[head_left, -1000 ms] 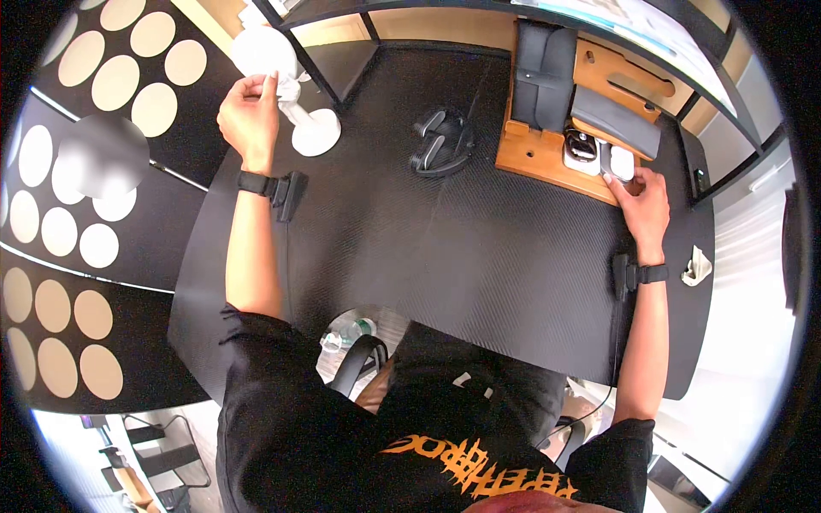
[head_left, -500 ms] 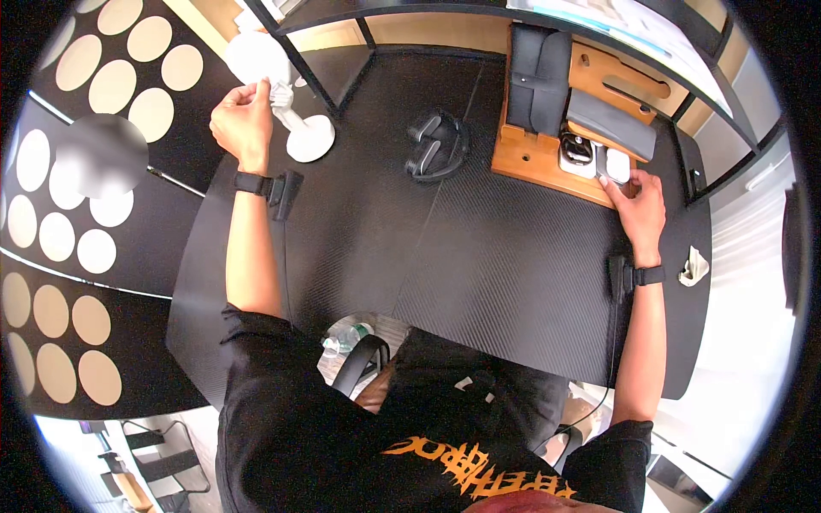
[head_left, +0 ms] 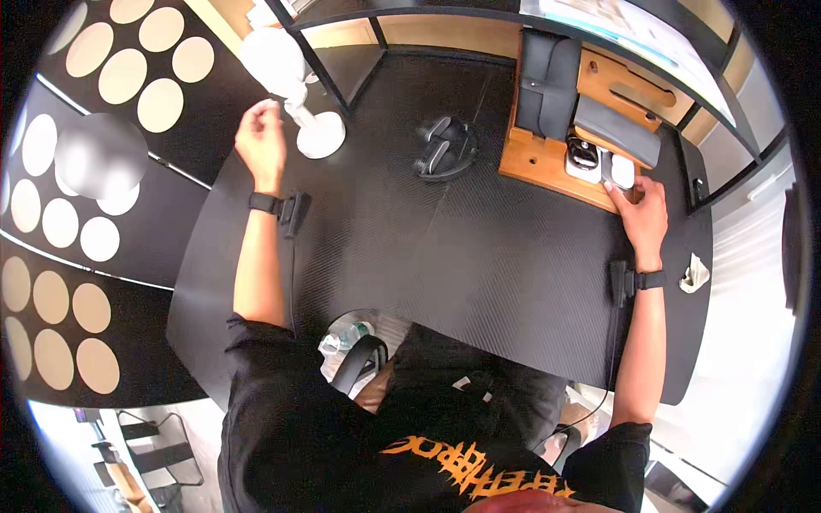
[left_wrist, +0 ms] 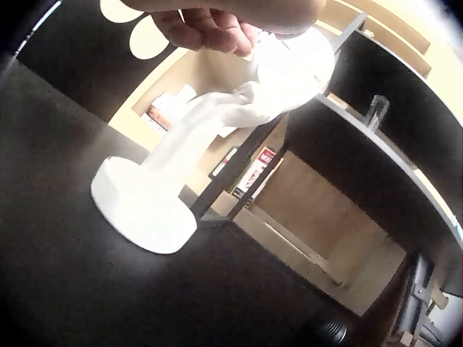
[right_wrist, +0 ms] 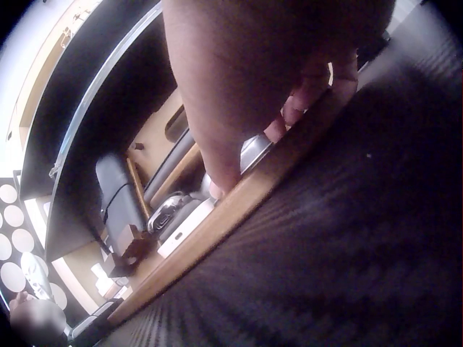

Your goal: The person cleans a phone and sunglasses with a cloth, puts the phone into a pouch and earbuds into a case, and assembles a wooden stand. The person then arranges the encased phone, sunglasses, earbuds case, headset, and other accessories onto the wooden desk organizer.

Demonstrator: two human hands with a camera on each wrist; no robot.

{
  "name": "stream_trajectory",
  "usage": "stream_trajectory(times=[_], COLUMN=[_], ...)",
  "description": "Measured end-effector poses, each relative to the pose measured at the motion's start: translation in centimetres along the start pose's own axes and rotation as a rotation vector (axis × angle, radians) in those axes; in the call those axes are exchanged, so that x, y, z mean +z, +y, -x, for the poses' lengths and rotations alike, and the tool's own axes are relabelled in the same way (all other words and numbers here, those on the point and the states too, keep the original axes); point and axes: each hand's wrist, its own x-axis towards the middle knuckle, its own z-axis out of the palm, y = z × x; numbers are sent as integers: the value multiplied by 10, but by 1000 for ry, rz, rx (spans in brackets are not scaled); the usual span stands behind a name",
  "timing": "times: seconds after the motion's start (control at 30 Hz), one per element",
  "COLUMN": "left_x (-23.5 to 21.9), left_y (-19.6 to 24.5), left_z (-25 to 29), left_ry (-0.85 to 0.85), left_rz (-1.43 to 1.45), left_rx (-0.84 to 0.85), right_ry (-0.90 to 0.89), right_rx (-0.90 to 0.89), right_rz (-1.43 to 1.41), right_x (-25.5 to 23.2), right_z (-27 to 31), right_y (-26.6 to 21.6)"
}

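A white lamp-like device (head_left: 321, 135) with a round head stands at the desk's back left. Just below its head, my left hand (head_left: 262, 150) hangs raised with loosely bent fingers and nothing visible in them; in the left wrist view the fingers (left_wrist: 210, 30) overlap the view beside the head (left_wrist: 293, 69). At the back right, a wooden stand (head_left: 547, 175) bears a black watch (head_left: 583, 154) and a white case (head_left: 622, 172). My right hand (head_left: 646, 218) is at the stand's front right corner, thumb and fingers pinching the case's sides, partly hidden by the hand.
Black headphones (head_left: 446, 150) lie mid-desk. A dark pouch (head_left: 547, 85) and a grey case (head_left: 614, 130) rest on the stand. A black-framed shelf (head_left: 346, 14) spans the back. A crumpled cloth (head_left: 694, 274) lies by the right edge of the black desk (head_left: 445, 256).
My left hand has come down and away from the white device's head, its fingers loosening. My right hand stays at the stand's corner. The head view has shifted slightly.
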Motion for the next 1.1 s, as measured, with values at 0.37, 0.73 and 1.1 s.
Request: stream_trajectory(times=[0.37,0.73,1.1], left_x=[10,23,27], left_y=[-25,-36,0], left_z=[10,6,43], left_ry=[-256,-136,40], left_rz=[-587,-653,-506], left_rx=[-43,-54,86], right_ry=[8,38,-8], right_rx=[-20,-44,7], right_rz=[-12,-24,-32], right_x=[3,1,-2], right_z=[0,2,1], right_y=[3,0,-2])
